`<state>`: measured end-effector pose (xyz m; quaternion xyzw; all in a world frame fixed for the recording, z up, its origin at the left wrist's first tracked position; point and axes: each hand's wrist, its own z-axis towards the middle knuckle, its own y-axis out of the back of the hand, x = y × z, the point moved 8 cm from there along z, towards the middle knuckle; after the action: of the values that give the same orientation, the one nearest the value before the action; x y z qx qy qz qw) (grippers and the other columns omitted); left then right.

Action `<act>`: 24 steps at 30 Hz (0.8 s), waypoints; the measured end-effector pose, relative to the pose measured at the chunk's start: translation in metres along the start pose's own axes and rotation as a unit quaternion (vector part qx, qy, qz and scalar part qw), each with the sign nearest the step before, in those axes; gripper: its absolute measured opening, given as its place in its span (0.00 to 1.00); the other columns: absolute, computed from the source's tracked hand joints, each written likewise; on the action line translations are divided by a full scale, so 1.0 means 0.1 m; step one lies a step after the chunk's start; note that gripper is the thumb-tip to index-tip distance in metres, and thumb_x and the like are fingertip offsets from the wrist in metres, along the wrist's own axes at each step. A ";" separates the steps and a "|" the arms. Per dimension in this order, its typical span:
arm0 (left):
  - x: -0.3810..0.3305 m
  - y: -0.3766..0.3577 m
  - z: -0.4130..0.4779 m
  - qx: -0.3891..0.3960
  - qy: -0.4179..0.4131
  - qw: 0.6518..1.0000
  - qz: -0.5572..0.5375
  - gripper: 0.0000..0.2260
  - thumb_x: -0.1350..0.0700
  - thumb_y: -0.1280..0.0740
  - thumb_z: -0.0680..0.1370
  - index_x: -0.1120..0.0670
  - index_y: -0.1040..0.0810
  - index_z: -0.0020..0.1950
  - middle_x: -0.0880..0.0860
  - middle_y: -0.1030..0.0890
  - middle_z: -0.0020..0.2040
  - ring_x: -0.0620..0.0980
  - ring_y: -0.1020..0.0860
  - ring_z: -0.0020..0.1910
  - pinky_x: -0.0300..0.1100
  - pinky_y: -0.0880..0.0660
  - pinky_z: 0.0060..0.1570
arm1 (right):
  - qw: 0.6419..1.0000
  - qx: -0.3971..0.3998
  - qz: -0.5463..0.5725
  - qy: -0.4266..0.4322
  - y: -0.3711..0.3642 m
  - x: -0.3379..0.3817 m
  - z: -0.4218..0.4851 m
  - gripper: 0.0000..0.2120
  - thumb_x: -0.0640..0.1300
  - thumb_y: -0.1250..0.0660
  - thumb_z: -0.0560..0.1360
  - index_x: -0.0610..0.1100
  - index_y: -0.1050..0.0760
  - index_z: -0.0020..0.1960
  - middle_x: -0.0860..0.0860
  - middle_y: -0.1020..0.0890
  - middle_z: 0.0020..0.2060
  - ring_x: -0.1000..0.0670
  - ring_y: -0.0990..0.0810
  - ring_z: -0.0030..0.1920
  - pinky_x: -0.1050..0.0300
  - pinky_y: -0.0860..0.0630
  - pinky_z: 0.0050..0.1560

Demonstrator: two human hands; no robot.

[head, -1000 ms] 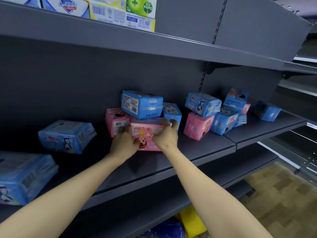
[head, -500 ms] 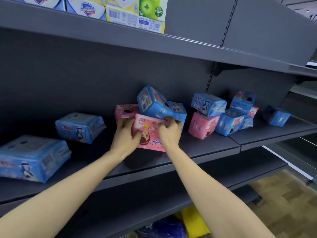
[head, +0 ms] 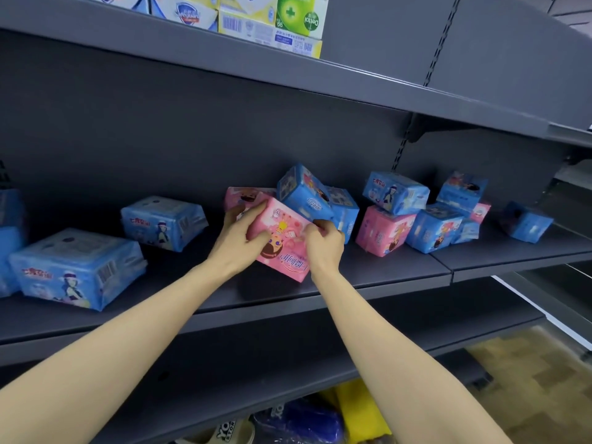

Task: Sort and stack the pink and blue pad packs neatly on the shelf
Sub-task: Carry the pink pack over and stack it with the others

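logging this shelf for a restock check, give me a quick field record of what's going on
held item: pink pack, tilted
left hand: gripping its left side
right hand: gripping its right side
leaning on it: blue pack, tipped
behind it: second pink pack
left of hands: two blue packs, lying apart
right group: pink and blue packs mixed, unsorted
shelf: dark grey

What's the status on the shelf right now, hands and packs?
Left hand and right hand both gripping pink pad pack. Pack tilted. Blue pad pack leaning on its top edge.
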<state>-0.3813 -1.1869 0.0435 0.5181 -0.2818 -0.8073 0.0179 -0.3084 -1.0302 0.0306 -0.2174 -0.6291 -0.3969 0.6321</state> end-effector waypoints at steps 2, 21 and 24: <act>-0.02 0.02 0.00 -0.002 -0.007 1.000 0.009 0.27 0.56 0.35 0.77 0.42 0.39 0.74 0.54 0.39 0.73 0.51 0.36 0.71 0.35 0.37 0.62 | 1.000 0.000 0.009 0.001 -0.01 -0.01 0.00 0.17 0.47 0.40 0.71 0.44 0.23 0.57 0.43 0.25 0.57 0.44 0.22 0.51 0.45 0.25 0.59; -0.01 0.34 0.30 -0.125 0.056 0.980 -0.143 0.17 0.66 0.47 0.78 0.56 0.23 0.59 0.54 0.21 0.54 0.51 0.22 0.51 0.37 0.23 0.47 | 0.993 0.006 0.117 0.010 0.05 -0.05 0.14 0.07 0.41 0.35 0.75 0.44 0.24 0.53 0.48 0.21 0.51 0.48 0.21 0.51 0.58 0.25 0.47; 0.07 0.36 0.35 -0.135 0.113 0.963 -0.206 0.16 0.68 0.45 0.76 0.54 0.23 0.56 0.55 0.20 0.55 0.55 0.22 0.57 0.52 0.26 0.60 | 0.991 0.015 0.131 -0.003 0.03 -0.07 0.16 0.04 0.41 0.35 0.74 0.47 0.26 0.49 0.51 0.20 0.46 0.46 0.20 0.51 0.48 0.22 0.54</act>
<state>-0.4238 -1.2043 0.0655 0.6456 -0.0540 -0.7603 -0.0472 -0.3152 -1.0145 0.0260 -0.2893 -0.6033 -0.3007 0.6797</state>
